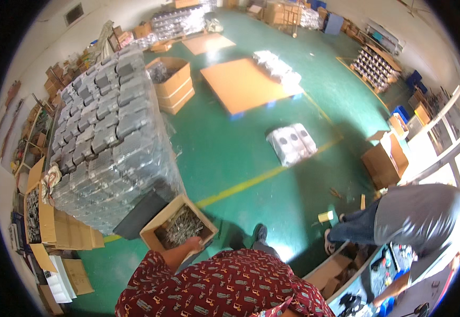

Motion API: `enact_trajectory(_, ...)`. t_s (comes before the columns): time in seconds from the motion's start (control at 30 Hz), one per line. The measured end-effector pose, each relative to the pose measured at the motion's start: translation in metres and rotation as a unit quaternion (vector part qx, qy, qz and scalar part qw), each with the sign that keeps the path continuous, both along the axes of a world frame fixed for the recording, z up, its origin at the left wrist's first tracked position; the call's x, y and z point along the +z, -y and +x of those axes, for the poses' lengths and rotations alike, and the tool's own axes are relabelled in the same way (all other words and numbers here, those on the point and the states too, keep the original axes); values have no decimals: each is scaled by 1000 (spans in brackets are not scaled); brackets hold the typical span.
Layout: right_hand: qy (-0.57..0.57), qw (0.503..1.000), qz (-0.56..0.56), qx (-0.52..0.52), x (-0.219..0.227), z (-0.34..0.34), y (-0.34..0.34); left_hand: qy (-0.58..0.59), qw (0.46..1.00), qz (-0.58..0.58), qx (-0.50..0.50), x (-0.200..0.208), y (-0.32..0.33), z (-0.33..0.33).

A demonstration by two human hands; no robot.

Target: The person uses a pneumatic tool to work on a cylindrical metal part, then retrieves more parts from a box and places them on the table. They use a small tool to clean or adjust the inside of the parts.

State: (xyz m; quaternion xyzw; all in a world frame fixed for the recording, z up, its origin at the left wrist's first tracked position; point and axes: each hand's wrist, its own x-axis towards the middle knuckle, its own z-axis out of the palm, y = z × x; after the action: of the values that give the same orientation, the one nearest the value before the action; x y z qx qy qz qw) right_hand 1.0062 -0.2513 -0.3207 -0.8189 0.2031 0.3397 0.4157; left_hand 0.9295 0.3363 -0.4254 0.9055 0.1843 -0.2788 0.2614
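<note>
My left hand is at the near rim of an open cardboard box, its fingers curled closed on the edge. Inside the box lies a heap of thin, shiny metal pieces, too small to name exactly. Behind the box leans a dark flat board. My patterned red shirt covers the lower middle of the view, and my right hand does not show.
A tall film-wrapped stack of grey finned housings stands at left. Ahead are a large carton, a board-topped pallet and a wrapped bundle. At right a co-worker bends over a cluttered bench.
</note>
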Motion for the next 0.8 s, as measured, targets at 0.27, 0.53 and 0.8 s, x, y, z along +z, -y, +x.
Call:
enact_trajectory(0.27,-45,996,-29,70,-55,267,3,16,962,-63,267,69,-18,89)
enact_trajectory(0.53,145,974,8,176,-12,555,-217,-109,951,-119,264,30,-85,159)
enact_trajectory(0.8,28,929,-53,365,33,632,-381,-2,971,-57,233,40,-281,347)
